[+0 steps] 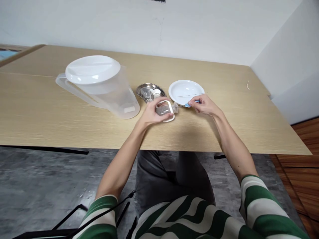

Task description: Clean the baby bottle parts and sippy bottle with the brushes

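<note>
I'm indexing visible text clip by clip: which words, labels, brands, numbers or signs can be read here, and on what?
None can be read.
Pitcher: a pale patch low on its side may be a label; too blurred to read.
Clear bottle in the left hand: any markings are too small to make out.
Blue-handled tool in the right hand: no legible lettering.

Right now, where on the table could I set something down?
Left of the jug, or between the right hand and the right edge of the table, minding the pale strip. It's crowded around the tray, plate and left hand.
</note>
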A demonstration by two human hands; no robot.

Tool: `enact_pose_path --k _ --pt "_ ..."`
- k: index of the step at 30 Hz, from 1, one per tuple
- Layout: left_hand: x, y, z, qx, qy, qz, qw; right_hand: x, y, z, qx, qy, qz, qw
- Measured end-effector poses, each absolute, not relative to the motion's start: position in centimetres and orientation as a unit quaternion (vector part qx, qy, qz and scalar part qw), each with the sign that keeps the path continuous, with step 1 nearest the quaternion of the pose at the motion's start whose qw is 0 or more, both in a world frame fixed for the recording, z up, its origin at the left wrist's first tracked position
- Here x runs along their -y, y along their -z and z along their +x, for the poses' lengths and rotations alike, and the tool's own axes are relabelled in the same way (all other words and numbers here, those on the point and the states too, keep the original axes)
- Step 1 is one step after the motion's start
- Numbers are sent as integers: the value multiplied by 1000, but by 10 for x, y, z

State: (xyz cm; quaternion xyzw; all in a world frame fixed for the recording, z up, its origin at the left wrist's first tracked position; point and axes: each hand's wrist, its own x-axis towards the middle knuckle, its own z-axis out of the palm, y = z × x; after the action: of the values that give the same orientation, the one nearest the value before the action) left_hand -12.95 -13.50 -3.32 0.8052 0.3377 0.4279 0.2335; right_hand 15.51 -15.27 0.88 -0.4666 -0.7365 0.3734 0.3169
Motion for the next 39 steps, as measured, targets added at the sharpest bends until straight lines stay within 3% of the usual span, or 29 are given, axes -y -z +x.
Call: enact_pose_path --k 8,16,23,29,39 --pt "134 35 -132 -349 -401 821 207 145 -1 156 749 -384 -445 306" --pt "141 33 -129 -360 -409 817 190 157 -16 162 795 -299 -436 298" --pt "143 30 -131 -380 -400 816 174 168 -16 155 852 -83 -467 221" --pt "143 32 -134 -353 -409 824 170 178 -10 124 787 50 -603 119" --pt "145 33 -127 -357 -411 818 184 175 7 107 741 114 -614 247"
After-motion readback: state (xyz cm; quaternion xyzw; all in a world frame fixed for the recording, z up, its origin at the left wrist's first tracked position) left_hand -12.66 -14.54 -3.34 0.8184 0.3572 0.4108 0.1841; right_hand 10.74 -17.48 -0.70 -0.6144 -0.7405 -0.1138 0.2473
